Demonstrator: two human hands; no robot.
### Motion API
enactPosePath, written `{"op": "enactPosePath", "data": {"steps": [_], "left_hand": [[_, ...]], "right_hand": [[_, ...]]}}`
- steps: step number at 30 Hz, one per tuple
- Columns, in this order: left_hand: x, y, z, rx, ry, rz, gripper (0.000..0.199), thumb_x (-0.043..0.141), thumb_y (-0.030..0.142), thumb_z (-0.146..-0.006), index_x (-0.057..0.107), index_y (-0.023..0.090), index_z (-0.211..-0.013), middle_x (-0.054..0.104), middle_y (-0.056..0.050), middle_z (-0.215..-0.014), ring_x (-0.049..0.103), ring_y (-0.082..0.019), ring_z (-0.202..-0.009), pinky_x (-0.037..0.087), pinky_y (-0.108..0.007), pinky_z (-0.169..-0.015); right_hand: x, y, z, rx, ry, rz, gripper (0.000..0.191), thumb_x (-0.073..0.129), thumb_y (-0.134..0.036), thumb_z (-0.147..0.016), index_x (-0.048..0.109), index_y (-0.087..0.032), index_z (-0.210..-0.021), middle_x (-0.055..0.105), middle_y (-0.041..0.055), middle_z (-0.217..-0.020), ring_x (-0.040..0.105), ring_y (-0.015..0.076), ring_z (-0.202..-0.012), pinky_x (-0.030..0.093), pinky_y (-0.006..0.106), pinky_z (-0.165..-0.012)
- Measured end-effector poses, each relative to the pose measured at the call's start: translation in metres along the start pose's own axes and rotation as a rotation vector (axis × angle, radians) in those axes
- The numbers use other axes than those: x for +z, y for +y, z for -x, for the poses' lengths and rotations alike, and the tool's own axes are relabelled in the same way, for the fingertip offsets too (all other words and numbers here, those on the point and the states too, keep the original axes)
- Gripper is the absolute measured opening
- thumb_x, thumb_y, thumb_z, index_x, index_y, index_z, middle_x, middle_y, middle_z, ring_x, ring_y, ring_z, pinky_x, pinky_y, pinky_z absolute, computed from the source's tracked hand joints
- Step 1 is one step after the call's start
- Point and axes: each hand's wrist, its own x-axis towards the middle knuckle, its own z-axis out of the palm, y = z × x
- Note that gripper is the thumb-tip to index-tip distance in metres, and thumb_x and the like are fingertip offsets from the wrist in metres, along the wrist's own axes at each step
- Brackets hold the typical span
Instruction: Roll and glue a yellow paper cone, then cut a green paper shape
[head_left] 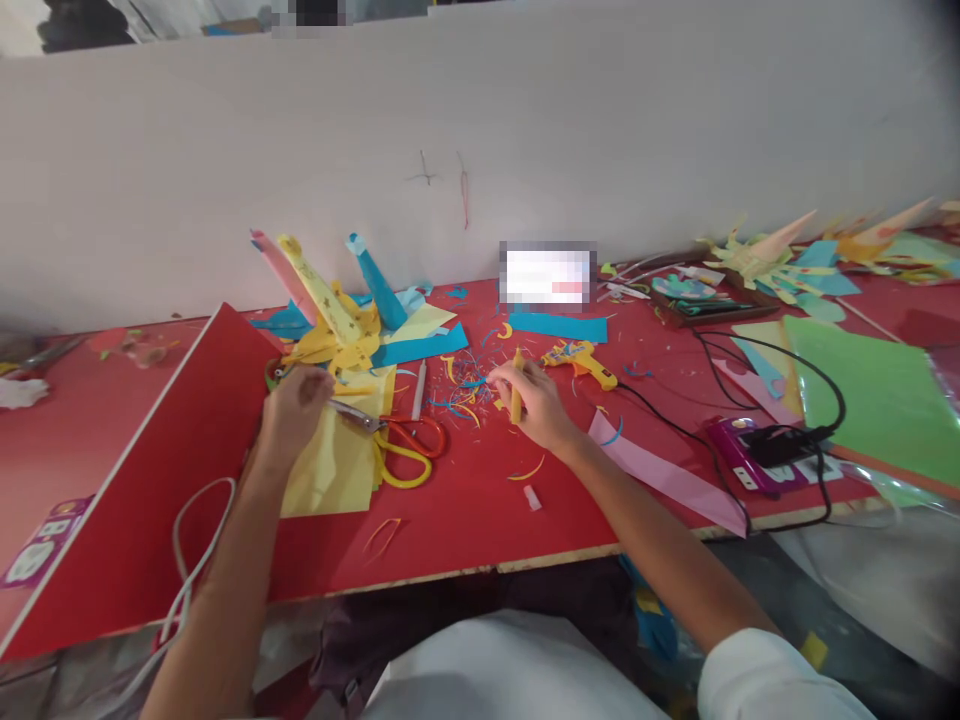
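My right hand [534, 398] is closed around a slim yellow-orange stick-like piece [516, 405], held upright over blue and yellow paper scraps [469, 380]. My left hand [298, 400] is curled with the fingers together above a pile of yellow paper sheets [337, 465]; whether anything is between them is hidden. Beside it lie scissors with red and yellow handles [411, 480], blades towards that hand. A yellow glue gun [581, 360] rests just right of my right hand. Behind my left hand stand paper cones in pink [285, 275], yellow [319, 290] and blue [379, 285].
A red upright panel [165, 470] divides the red table at left. Right of me are a pink paper strip [667, 475], a purple box with a black plug [757, 455] and a green sheet [877, 395]. A black cable crosses there. A pale wall [480, 130] closes the back.
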Motion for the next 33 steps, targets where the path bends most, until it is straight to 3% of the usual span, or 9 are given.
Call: {"op": "enactPosePath", "data": {"steps": [3, 4, 7, 11, 18, 24, 27, 30, 33], "left_hand": [[-0.012, 0.0, 0.048, 0.036, -0.241, -0.078, 0.044, 0.062, 0.061, -0.09, 0.068, 0.02, -0.104, 0.078, -0.01, -0.106, 0.074, -0.029, -0.103, 0.059, -0.043, -0.097], [-0.014, 0.0, 0.062, 0.039, -0.263, -0.142, 0.047, 0.064, 0.062, -0.088, 0.069, 0.02, -0.107, 0.078, -0.012, -0.112, 0.073, -0.032, -0.108, 0.058, -0.046, -0.101], [-0.012, 0.001, 0.093, 0.163, -0.363, -0.235, 0.059, 0.067, 0.05, -0.088, 0.063, 0.019, -0.138, 0.065, -0.019, -0.148, 0.062, -0.037, -0.137, 0.048, -0.054, -0.118], [-0.002, -0.002, 0.114, 0.277, -0.366, -0.386, 0.069, 0.068, 0.043, -0.089, 0.054, 0.022, -0.153, 0.046, -0.022, -0.167, 0.041, -0.041, -0.158, 0.034, -0.065, -0.126], [0.002, -0.01, 0.12, 0.312, -0.353, -0.457, 0.067, 0.056, 0.056, -0.099, 0.05, 0.026, -0.159, 0.039, -0.017, -0.173, 0.037, -0.036, -0.161, 0.03, -0.061, -0.129], [0.003, -0.012, 0.118, 0.353, -0.295, -0.431, 0.063, 0.045, 0.06, -0.103, 0.052, 0.026, -0.156, 0.046, -0.014, -0.17, 0.043, -0.036, -0.158, 0.031, -0.058, -0.129], [0.004, -0.008, 0.115, 0.329, -0.218, -0.384, 0.061, 0.045, 0.056, -0.103, 0.054, 0.023, -0.153, 0.059, -0.017, -0.159, 0.055, -0.036, -0.148, 0.04, -0.052, -0.124], [0.001, 0.002, 0.11, 0.193, -0.085, -0.438, 0.055, 0.042, 0.051, -0.105, 0.059, 0.021, -0.147, 0.073, -0.019, -0.135, 0.07, -0.039, -0.125, 0.053, -0.049, -0.105], [-0.011, 0.012, 0.102, -0.004, 0.05, -0.577, 0.055, 0.04, 0.054, -0.105, 0.066, 0.02, -0.14, 0.079, -0.017, -0.102, 0.075, -0.041, -0.096, 0.056, -0.049, -0.084]], "right_hand": [[0.001, -0.003, 0.002, -0.024, -0.093, -0.009, 0.017, 0.05, -0.025, -0.11, 0.068, -0.024, -0.112, 0.076, 0.0066, -0.095, 0.068, 0.022, -0.091, 0.057, 0.035, -0.084], [0.003, -0.006, 0.003, -0.039, -0.135, -0.024, 0.017, 0.051, -0.026, -0.11, 0.068, -0.024, -0.112, 0.077, 0.0064, -0.096, 0.069, 0.0215, -0.092, 0.057, 0.034, -0.085], [0.012, -0.025, 0.003, -0.139, -0.254, -0.082, 0.018, 0.051, -0.029, -0.112, 0.068, -0.023, -0.114, 0.078, 0.0058, -0.099, 0.07, 0.0196, -0.093, 0.056, 0.032, -0.087], [0.033, -0.065, -0.002, -0.389, -0.484, -0.058, 0.024, 0.063, -0.037, -0.107, 0.068, -0.019, -0.122, 0.078, 0.0104, -0.109, 0.07, 0.0246, -0.107, 0.054, 0.038, -0.098], [0.057, -0.093, -0.013, -0.536, -0.632, 0.147, 0.028, 0.057, -0.037, -0.11, 0.063, -0.018, -0.13, 0.073, 0.0115, -0.11, 0.068, 0.0225, -0.095, 0.053, 0.037, -0.084], [0.049, -0.085, -0.005, -0.577, -0.599, 0.226, 0.025, 0.052, -0.035, -0.112, 0.061, -0.018, -0.128, 0.071, 0.0094, -0.103, 0.067, 0.0213, -0.087, 0.054, 0.035, -0.079], [0.041, -0.078, 0.0, -0.53, -0.567, 0.251, 0.024, 0.051, -0.035, -0.112, 0.062, -0.017, -0.125, 0.071, 0.0097, -0.101, 0.067, 0.0214, -0.087, 0.054, 0.035, -0.081], [0.032, -0.071, 0.0, -0.463, -0.573, 0.222, 0.022, 0.052, -0.033, -0.112, 0.064, -0.017, -0.12, 0.071, 0.011, -0.102, 0.068, 0.0218, -0.089, 0.054, 0.035, -0.082], [0.025, -0.065, -0.004, -0.395, -0.606, 0.151, 0.021, 0.058, -0.032, -0.109, 0.065, -0.016, -0.119, 0.07, 0.0117, -0.103, 0.068, 0.0227, -0.092, 0.055, 0.035, -0.084]]}}
